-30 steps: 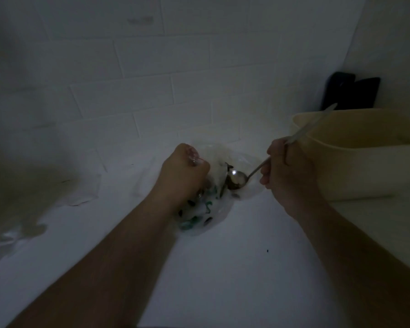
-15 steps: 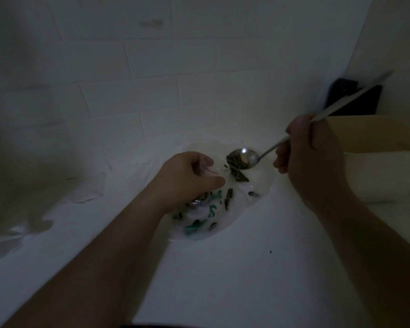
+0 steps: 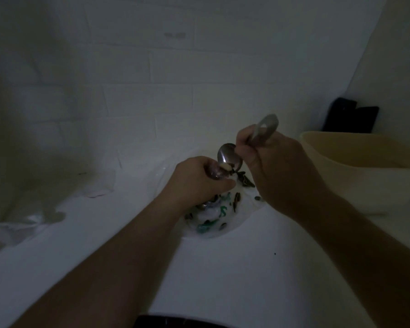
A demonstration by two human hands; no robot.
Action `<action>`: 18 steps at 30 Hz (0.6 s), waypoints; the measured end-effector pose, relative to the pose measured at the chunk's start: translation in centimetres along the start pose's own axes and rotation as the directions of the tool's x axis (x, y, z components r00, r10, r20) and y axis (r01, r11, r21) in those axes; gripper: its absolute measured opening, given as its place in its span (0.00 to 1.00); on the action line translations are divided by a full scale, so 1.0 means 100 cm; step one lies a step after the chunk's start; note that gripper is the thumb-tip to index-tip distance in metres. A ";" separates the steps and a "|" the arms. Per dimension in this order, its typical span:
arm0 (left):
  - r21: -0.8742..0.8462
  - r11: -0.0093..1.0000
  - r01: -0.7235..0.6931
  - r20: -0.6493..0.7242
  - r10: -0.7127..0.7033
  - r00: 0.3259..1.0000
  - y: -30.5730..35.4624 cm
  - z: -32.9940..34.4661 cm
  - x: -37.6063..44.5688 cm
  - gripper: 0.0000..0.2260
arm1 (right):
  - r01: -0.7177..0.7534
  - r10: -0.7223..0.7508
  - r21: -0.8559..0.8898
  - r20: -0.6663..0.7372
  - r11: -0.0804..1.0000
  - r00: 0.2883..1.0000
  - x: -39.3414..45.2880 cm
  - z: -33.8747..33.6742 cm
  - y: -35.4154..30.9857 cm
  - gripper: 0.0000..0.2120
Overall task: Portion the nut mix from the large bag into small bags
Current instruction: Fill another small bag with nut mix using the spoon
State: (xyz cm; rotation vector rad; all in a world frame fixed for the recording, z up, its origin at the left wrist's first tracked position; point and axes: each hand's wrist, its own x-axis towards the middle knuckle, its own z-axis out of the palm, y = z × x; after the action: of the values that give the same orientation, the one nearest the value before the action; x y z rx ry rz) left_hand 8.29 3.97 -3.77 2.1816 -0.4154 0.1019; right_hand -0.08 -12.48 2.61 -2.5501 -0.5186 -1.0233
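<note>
At frame centre the left hand (image 3: 194,181) pinches the small bag (image 3: 213,216) open on the counter (image 3: 223,280) while the right hand (image 3: 279,171) grips the spoon (image 3: 230,158), best tipped slowly inside its mouth

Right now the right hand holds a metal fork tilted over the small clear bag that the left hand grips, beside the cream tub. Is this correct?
Not quite. The head view shows a metal spoon, not a fork, in the right hand. The rest holds: it is tilted over the small clear bag that the left hand grips, beside the cream tub.
</note>
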 end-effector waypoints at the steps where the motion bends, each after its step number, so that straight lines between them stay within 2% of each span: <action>1: -0.008 1.000 0.003 -0.005 -0.003 1.000 -0.001 0.000 0.000 0.17 | 0.016 -0.016 -0.006 -0.009 1.000 1.000 -0.001 0.001 -0.001 0.15; 6: 0.038 0.999 0.015 0.014 -0.016 1.000 -0.002 -0.001 -0.002 0.17 | 0.041 -0.044 -0.042 -0.061 0.998 0.997 -0.007 0.008 0.006 0.16; 10: 0.096 0.995 0.004 0.025 -0.007 1.000 -0.007 0.002 -0.002 0.17 | -0.115 0.122 0.060 -0.129 0.992 0.984 -0.013 0.007 0.021 0.15; 14: 0.007 1.000 -0.005 -0.099 0.006 0.995 -0.006 0.002 0.000 0.16 | -0.229 0.226 -0.011 -0.121 0.973 0.967 -0.017 0.010 0.041 0.17; 18: -0.124 0.990 -0.064 -0.229 0.034 0.973 0.003 0.003 0.004 0.13 | -0.221 0.212 -0.093 -0.100 0.971 0.972 -0.024 0.016 0.054 0.24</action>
State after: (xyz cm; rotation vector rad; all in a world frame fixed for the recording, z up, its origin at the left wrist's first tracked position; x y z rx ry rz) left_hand 8.54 3.49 -3.64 2.0038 -0.3358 0.3384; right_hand 1.66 -16.94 -1.19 -2.5660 -0.1613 -1.1025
